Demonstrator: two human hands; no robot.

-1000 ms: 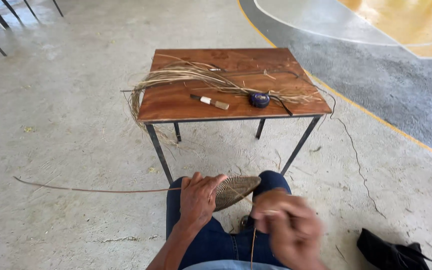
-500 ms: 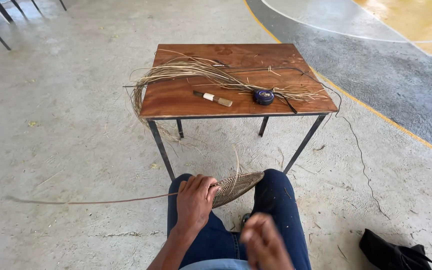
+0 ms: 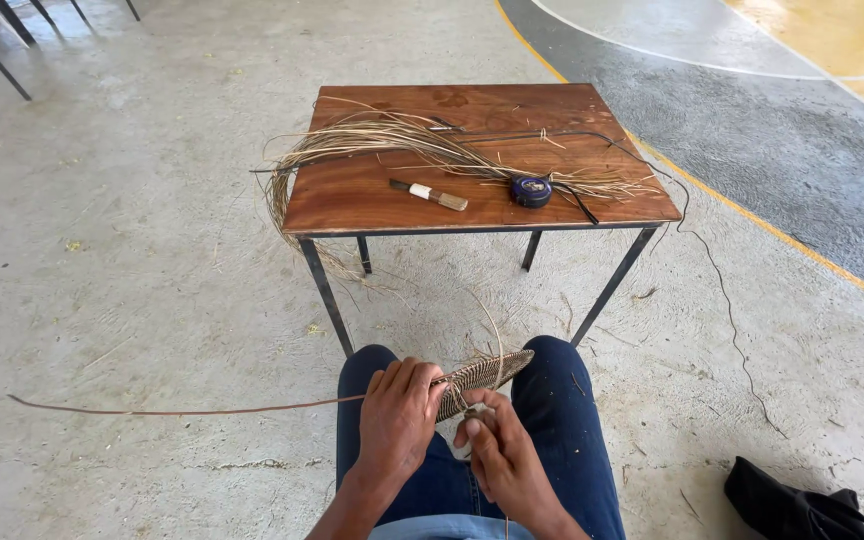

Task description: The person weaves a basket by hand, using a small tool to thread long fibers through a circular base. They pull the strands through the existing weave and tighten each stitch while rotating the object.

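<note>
Both hands work at my lap, the left hand (image 3: pixel 397 420) clamped on the woven piece (image 3: pixel 480 378) over my knees, the right hand (image 3: pixel 497 455) pinching a strand beside it, mid-weave I judge, tightening next.

The hands (image 3: pixel 452 435) sit low over the lap, with open floor (image 3: pixel 132 300) on both sides. Right ahead stands the table (image 3: pixel 372 195), its legs near the knees. A long thin strip (image 3: pixel 182 410) sticks out to the left. A dark bag (image 3: pixel 787 505) lies on the right.
</note>
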